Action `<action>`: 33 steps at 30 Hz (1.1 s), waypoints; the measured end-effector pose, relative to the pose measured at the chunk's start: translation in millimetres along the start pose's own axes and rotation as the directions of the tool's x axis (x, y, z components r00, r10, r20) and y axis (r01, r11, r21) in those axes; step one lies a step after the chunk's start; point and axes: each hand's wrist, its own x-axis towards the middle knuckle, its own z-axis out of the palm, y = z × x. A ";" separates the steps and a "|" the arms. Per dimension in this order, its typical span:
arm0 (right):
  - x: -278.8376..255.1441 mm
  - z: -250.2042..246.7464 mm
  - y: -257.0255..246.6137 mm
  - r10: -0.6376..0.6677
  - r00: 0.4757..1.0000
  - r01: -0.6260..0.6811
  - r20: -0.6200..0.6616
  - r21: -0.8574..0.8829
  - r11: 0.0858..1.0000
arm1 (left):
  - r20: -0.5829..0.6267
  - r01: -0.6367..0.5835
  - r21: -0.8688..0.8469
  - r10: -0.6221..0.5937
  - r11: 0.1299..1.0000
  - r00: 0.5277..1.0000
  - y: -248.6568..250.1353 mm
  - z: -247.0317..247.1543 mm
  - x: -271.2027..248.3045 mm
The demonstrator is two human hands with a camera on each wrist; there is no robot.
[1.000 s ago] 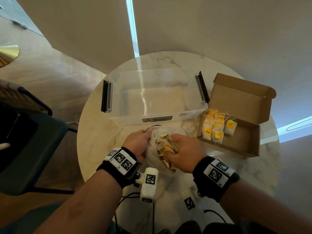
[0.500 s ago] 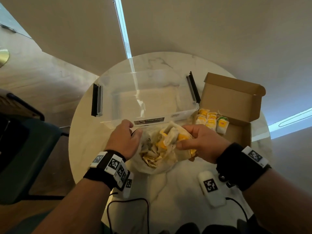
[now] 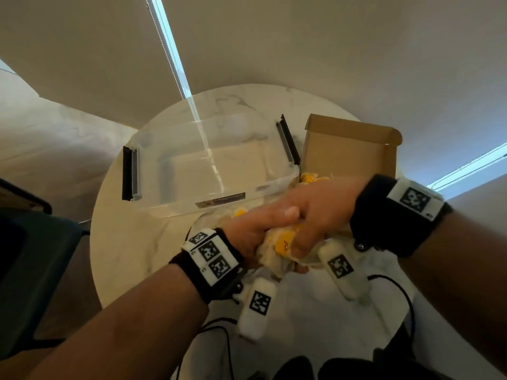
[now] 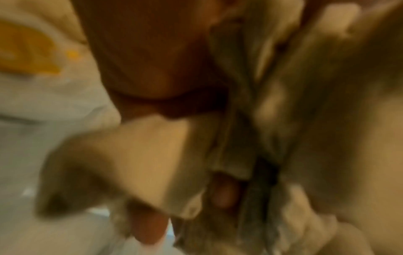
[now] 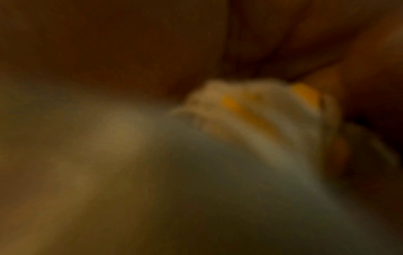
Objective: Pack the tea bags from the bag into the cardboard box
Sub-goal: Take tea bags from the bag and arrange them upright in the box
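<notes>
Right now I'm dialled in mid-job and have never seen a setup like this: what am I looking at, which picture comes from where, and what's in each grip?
There is no machine here, only a person's two bare hands with cameras strapped on. The big picture comes from a camera on the head, looking down at a round marble table. The two blurry close-ups come from cameras on the wrists, looking along the fingers.

On the table stand a clear plastic bin and, to its right, an open cardboard box with some yellow tea bags already inside.

Both hands meet at a crumpled bag in front of the bin. The left hand grips the bag. The right hand has its fingers curled round a bunch of tea bags at the bag's mouth. The wrist views are too blurred to add much.
</notes>
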 end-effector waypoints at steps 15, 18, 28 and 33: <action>-24.1 24.0 58.0 0.193 0.822 0.184 -0.536 0.570 0.801 | -0.245 -0.153 -0.286 0.082 0.946 0.966 -36.0 -13.2 29.9; -21.2 37.8 71.6 0.224 0.672 0.208 -0.706 0.470 0.858 | -0.327 -0.201 -0.288 0.101 0.936 0.940 -33.0 -10.4 35.4; -11.2 58.9 89.9 0.179 0.547 0.349 -0.818 0.417 0.839 | -0.289 -0.194 -0.346 0.093 0.918 0.953 -36.2 -1.3 41.3; -11.1 65.1 92.4 0.193 0.235 0.354 -0.953 0.268 0.896 | -0.355 -0.163 -0.389 0.016 0.906 0.935 -38.5 -0.5 44.4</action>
